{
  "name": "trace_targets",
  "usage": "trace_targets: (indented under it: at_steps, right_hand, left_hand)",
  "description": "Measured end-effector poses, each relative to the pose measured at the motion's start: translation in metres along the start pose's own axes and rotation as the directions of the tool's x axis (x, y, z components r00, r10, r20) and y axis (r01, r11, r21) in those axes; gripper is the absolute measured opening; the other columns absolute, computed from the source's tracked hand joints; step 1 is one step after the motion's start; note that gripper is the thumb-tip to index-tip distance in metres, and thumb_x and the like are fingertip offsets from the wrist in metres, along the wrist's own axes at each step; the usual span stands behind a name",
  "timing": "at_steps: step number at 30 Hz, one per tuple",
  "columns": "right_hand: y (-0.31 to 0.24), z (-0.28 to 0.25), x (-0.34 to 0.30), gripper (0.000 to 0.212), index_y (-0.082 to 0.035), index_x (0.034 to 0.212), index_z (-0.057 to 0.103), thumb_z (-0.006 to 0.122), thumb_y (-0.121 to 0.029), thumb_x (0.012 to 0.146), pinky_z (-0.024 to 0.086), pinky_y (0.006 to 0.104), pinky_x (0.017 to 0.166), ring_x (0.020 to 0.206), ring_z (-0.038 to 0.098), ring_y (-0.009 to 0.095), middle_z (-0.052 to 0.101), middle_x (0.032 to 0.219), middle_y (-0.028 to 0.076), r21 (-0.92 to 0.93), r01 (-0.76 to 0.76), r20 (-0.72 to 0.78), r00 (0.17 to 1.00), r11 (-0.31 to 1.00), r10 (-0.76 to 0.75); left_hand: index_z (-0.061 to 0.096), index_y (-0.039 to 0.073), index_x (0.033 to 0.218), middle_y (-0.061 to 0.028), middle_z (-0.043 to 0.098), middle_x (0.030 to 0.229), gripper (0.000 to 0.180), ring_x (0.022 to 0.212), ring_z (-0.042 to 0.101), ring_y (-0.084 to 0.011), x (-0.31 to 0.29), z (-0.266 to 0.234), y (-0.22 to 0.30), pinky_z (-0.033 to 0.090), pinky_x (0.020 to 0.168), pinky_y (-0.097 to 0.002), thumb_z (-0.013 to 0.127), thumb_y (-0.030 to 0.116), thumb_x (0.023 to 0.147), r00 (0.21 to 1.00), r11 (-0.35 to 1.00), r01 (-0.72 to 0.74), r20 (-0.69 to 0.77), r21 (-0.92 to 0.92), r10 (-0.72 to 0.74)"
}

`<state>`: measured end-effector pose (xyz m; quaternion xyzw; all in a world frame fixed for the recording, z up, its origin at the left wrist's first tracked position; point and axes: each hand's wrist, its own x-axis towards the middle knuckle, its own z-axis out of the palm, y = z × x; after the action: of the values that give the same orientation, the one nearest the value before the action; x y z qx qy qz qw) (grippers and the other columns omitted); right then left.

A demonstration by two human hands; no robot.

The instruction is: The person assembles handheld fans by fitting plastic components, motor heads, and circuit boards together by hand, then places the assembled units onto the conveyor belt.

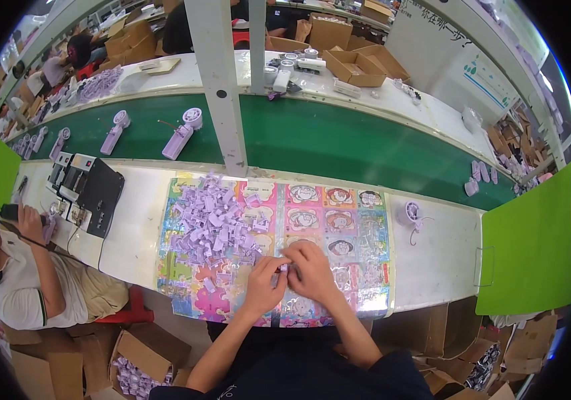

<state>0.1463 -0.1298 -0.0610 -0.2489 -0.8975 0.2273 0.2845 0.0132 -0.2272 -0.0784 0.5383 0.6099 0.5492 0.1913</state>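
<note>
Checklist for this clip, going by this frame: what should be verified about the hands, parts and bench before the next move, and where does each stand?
1. Small lilac part at the left hand's fingers: ok, it shows there.
2. Right hand close to that part: ok, its fingers are right beside it.
3. Right hand gripping the part: cannot tell, the fingers hide the contact.
4. Pile of lilac parts on the printed mat: ok, ahead and left of the hands.
5. All loose parts gathered in the pile: not ok, one lilac piece lies apart, nearer the person.
6. Lilac fan unit apart from the hands: ok, it is right of the mat.
</note>
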Motion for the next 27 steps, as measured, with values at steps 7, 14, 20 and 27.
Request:
trace_targets:
  at_steps: [7, 14, 20, 27]
  right_hand:
    - [-0.0018, -0.0015, -0.0015, 0.041, -0.004, 0.108, 0.066, 0.073, -0.007, 0.068, 0.05, 0.0431, 0.09, 0.105, 0.06, 0.034, 0.062, 0.11, 0.013, 0.113, -0.024, -0.019, 0.999, 0.993, 0.026]
    - [0.0014, 0.0022, -0.0012, 0.035, -0.004, 0.104, 0.067, 0.077, -0.011, 0.071, 0.051, 0.042, 0.087, 0.102, 0.062, 0.033, 0.063, 0.108, 0.012, 0.102, -0.036, -0.037, 0.998, 0.994, 0.04]
    - [0.0001, 0.0007, -0.002, 0.035, -0.002, 0.104, 0.067, 0.076, -0.009, 0.071, 0.051, 0.0419, 0.085, 0.099, 0.063, 0.034, 0.064, 0.107, 0.013, 0.11, -0.054, -0.038, 0.998, 0.992, 0.058]
    - [0.0009, 0.0035, -0.0038, 0.035, -0.002, 0.106, 0.067, 0.074, -0.008, 0.071, 0.051, 0.0428, 0.086, 0.101, 0.063, 0.035, 0.064, 0.106, 0.014, 0.105, -0.061, -0.061, 0.996, 0.993, 0.068]
  left_hand:
    - [0.069, 0.002, 0.113, -0.0131, 0.067, 0.097, 0.032, 0.078, 0.063, -0.0247, 0.0013, -0.0006, 0.0003, 0.052, 0.072, -0.0341, 0.068, -0.006, 0.082, 0.999, 0.999, 0.032, -0.016, 0.002, -0.032]
    - [0.068, 0.002, 0.114, -0.0129, 0.068, 0.098, 0.029, 0.077, 0.064, -0.0223, 0.0012, 0.0005, -0.0022, 0.052, 0.072, -0.033, 0.067, -0.004, 0.086, 0.996, 0.996, 0.075, -0.039, -0.057, -0.077]
    - [0.068, 0.001, 0.114, -0.0131, 0.068, 0.098, 0.029, 0.077, 0.064, -0.0228, 0.0018, 0.0015, -0.0015, 0.052, 0.072, -0.0334, 0.067, -0.003, 0.086, 0.998, 0.997, 0.057, -0.032, -0.052, -0.059]
    - [0.068, 0.001, 0.114, -0.0134, 0.067, 0.097, 0.028, 0.076, 0.064, -0.024, 0.0017, 0.0004, -0.0017, 0.052, 0.072, -0.0339, 0.067, -0.003, 0.086, 1.0, 1.0, 0.02, -0.019, -0.01, -0.02]
